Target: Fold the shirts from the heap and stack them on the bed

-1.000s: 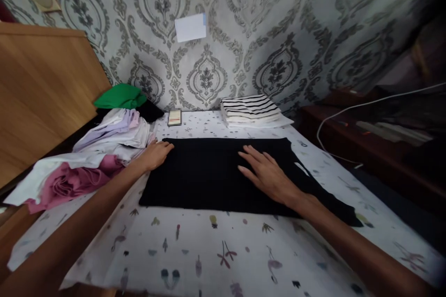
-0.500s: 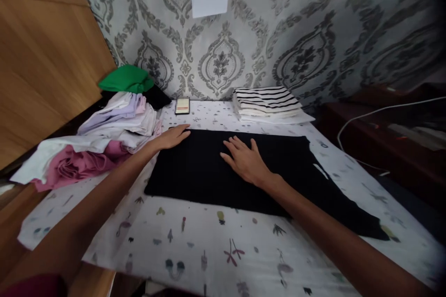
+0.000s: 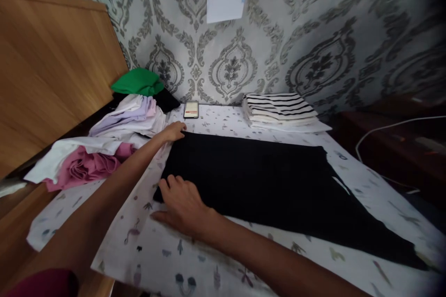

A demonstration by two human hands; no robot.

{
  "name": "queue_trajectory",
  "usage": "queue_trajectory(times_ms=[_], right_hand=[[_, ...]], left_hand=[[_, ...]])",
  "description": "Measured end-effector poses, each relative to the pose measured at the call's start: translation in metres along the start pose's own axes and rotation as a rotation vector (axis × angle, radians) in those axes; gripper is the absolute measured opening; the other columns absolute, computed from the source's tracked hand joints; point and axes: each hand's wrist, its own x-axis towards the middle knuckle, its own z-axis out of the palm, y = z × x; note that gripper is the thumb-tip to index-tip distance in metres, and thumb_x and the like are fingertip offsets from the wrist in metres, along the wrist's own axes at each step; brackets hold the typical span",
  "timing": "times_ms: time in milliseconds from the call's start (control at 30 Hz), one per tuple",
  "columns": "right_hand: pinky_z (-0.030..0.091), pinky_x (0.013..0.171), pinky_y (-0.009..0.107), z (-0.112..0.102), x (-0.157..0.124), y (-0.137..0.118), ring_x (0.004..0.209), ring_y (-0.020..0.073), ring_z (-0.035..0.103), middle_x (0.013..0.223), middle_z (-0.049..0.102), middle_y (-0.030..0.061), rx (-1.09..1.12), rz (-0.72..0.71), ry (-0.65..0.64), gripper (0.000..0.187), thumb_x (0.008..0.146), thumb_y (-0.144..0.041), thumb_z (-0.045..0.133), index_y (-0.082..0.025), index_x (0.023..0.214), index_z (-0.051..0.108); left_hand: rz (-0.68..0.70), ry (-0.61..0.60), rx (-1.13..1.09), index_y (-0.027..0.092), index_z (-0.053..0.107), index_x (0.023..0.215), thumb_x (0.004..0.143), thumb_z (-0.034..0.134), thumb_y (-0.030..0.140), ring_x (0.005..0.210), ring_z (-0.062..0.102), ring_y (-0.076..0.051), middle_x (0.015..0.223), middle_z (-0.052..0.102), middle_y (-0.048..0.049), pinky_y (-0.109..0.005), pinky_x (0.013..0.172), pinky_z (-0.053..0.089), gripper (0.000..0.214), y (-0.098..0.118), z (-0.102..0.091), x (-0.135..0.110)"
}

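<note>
A black garment (image 3: 265, 181) lies spread flat on a white patterned sheet (image 3: 209, 260). My left hand (image 3: 173, 131) rests at the garment's far left corner, fingers curled on the edge. My right hand (image 3: 181, 205) lies at the near left corner, fingers bent over the hem; whether either hand pinches the cloth is unclear.
A heap of white, lilac and pink clothes (image 3: 104, 148) with a green piece (image 3: 137, 82) on top lies at the left by a wooden headboard (image 3: 45, 69). A phone (image 3: 191, 109) and a folded striped stack (image 3: 280, 110) sit near the wall. A white cable (image 3: 390, 130) runs at right.
My right hand slid from the garment's middle to its near left corner. My left hand stayed at the far left corner. The view shifted leftward.
</note>
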Motion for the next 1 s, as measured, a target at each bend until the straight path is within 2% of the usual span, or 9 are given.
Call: queue_trajectory(times_ms=[100, 233, 300, 400, 567, 667, 800, 900, 1000], right_hand=[[0.056, 0.071, 0.045, 0.006, 0.008, -0.008, 0.096, 0.0328, 0.065, 0.110, 0.065, 0.0172, -0.029, 0.059, -0.010, 0.056, 0.089, -0.052, 0.065, -0.014, 0.128, 0.051], [0.056, 0.067, 0.039, 0.003, 0.014, -0.011, 0.089, 0.0290, 0.070, 0.109, 0.067, 0.0189, -0.071, 0.063, -0.020, 0.047, 0.090, -0.020, 0.058, -0.012, 0.136, 0.047], [0.055, 0.065, 0.036, -0.001, 0.015, -0.010, 0.087, 0.0278, 0.071, 0.106, 0.069, 0.0181, -0.054, 0.057, -0.034, 0.053, 0.084, -0.010, 0.058, -0.011, 0.136, 0.048], [0.053, 0.063, 0.035, -0.009, 0.011, -0.002, 0.083, 0.0276, 0.071, 0.104, 0.070, 0.0146, 0.054, 0.107, -0.047, 0.048, 0.082, -0.012, 0.057, -0.016, 0.130, 0.054], [0.048, 0.071, 0.030, -0.018, -0.009, 0.016, 0.082, 0.0201, 0.067, 0.096, 0.071, 0.0057, 0.344, 0.174, 0.158, 0.037, 0.086, -0.013, 0.051, -0.023, 0.117, 0.068], [0.047, 0.070, 0.025, -0.023, -0.030, 0.026, 0.074, 0.0154, 0.062, 0.085, 0.069, 0.0018, 0.518, 0.199, 0.299, 0.035, 0.081, -0.006, 0.052, -0.022, 0.104, 0.074], [0.044, 0.059, 0.022, -0.031, -0.073, 0.040, 0.062, 0.0104, 0.054, 0.082, 0.065, 0.0004, 0.638, 0.231, 0.470, 0.034, 0.078, -0.002, 0.050, -0.019, 0.093, 0.076], [0.044, 0.056, 0.021, -0.031, -0.110, 0.056, 0.059, 0.0085, 0.053, 0.083, 0.061, 0.0007, 0.652, 0.318, 0.561, 0.037, 0.077, 0.000, 0.047, -0.017, 0.092, 0.076], [0.049, 0.058, 0.021, -0.023, -0.145, 0.073, 0.063, 0.0090, 0.058, 0.088, 0.058, 0.0016, 0.694, 0.434, 0.627, 0.039, 0.079, -0.001, 0.046, -0.018, 0.098, 0.075]], left_hand=[[-0.067, -0.011, -0.067, 0.019, 0.066, 0.081, 0.060, 0.070, 0.020, 0.080, 0.061, -0.021, 0.076, 0.065, -0.0011, -0.026, 0.069, 0.046, 0.021, 0.001, -0.004, 0.007], [-0.136, -0.012, -0.192, 0.019, 0.058, 0.066, 0.056, 0.072, 0.018, 0.061, 0.050, -0.015, 0.057, 0.051, 0.0041, -0.024, 0.054, 0.035, 0.018, 0.006, -0.003, 0.007], [-0.175, -0.003, -0.261, 0.020, 0.057, 0.067, 0.057, 0.073, 0.020, 0.057, 0.046, -0.013, 0.055, 0.047, 0.0050, -0.024, 0.050, 0.032, 0.019, 0.010, -0.003, 0.004], [-0.227, 0.008, -0.362, 0.020, 0.058, 0.074, 0.059, 0.074, 0.023, 0.055, 0.046, -0.013, 0.056, 0.045, 0.0051, -0.023, 0.049, 0.032, 0.023, 0.019, -0.008, -0.004], [-0.245, 0.015, -0.491, 0.024, 0.063, 0.096, 0.064, 0.074, 0.023, 0.058, 0.051, -0.013, 0.063, 0.050, 0.0053, -0.022, 0.051, 0.037, 0.034, 0.043, -0.029, -0.020], [-0.209, 0.005, -0.598, 0.025, 0.068, 0.100, 0.066, 0.073, 0.023, 0.058, 0.053, -0.012, 0.065, 0.054, 0.0045, -0.020, 0.050, 0.037, 0.034, 0.064, -0.039, -0.024], [-0.107, -0.005, -0.821, 0.019, 0.073, 0.084, 0.061, 0.079, 0.024, 0.056, 0.054, -0.010, 0.066, 0.060, 0.0011, -0.018, 0.045, 0.035, 0.025, 0.101, -0.041, -0.016], [-0.057, -0.021, -0.868, 0.018, 0.072, 0.080, 0.060, 0.084, 0.026, 0.054, 0.052, -0.009, 0.068, 0.064, 0.0006, -0.017, 0.044, 0.038, 0.024, 0.139, -0.030, -0.003], [-0.072, -0.099, -0.915, 0.017, 0.068, 0.081, 0.061, 0.087, 0.028, 0.059, 0.058, -0.009, 0.075, 0.068, -0.0003, -0.020, 0.053, 0.049, 0.029, 0.180, -0.004, 0.010]])
